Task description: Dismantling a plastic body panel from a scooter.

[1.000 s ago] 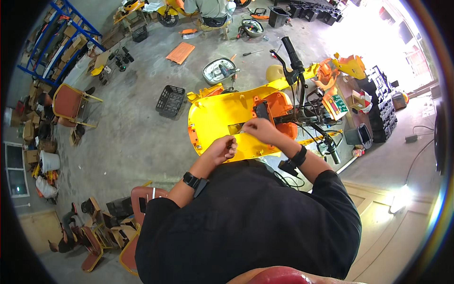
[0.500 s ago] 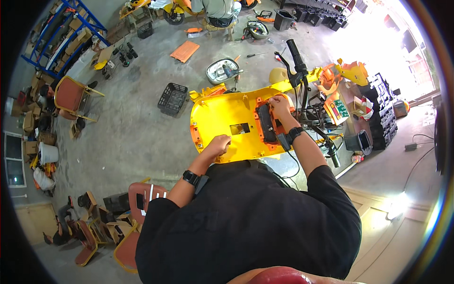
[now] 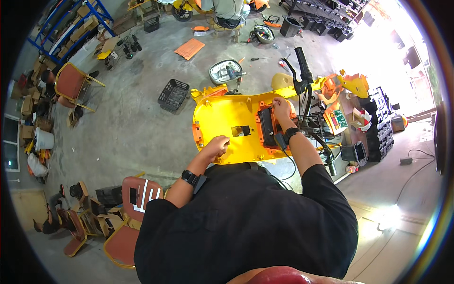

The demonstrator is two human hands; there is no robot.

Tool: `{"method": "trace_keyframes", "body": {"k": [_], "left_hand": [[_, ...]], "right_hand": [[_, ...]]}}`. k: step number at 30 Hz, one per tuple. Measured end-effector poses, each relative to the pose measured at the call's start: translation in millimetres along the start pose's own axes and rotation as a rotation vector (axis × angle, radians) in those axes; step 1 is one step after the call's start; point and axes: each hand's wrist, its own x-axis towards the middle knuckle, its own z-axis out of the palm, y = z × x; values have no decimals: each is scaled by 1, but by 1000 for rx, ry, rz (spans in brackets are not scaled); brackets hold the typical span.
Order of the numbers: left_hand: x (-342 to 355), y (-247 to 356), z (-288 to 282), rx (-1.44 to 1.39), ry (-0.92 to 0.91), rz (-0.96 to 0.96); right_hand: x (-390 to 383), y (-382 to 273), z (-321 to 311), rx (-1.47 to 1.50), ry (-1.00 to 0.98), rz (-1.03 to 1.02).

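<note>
A yellow plastic body panel (image 3: 213, 111) with a rectangular cutout lies in front of me, beside a black handlebar (image 3: 305, 66). Over the panel's near edge, my left hand (image 3: 218, 146) is curled closed; anything in its fingers is hidden. My right hand (image 3: 282, 110) is also closed, at the far end of an orange frame (image 3: 261, 110) around a black oblong part (image 3: 268, 127). I cannot make out whether its fingers grip something small. Both wrists wear black bands.
Beyond the panel are a black crate (image 3: 173, 95), a basin with a power drill (image 3: 226, 72) and an orange board (image 3: 189, 48). Another person (image 3: 229, 12) sits at the back. Chairs (image 3: 78, 81) stand to the left, stacked black bins (image 3: 379, 125) to the right.
The whole view has shifted slightly. Both hands keep almost the same places on the panel and stay closed.
</note>
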Motion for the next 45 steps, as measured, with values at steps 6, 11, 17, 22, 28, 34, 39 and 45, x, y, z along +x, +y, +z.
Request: {"method": "trace_keyframes", "body": {"k": [6,11,17,22,28,34,39,45], "left_hand": [[5,6,3,-12,-5,7],[10,-20,-11,191,-9,223],[14,-17,-6,2,-34,51],[9,-13,-9,-43,-9,3],[16,-13,-12,-70,-32,23],[12,-14,-10,-49,-7,13],[12,-18,-11,-104,-12,15],[15,-18,-14,-87,-39,35]], "right_hand": [[17,46,-1,-5,27,-22],[-9,-13,2,-63,25,-123],[-27,-14,-10,-296,33,-193],[-38,-63,-11,-85,-50,15],[-30,-46,-9,-237,-44,-158],[-31,-33,-10,-429,-98,-297],[-40,-42,-15,-652,-104,-320],[-38,-58,-20,-900,-256,-490]]}}
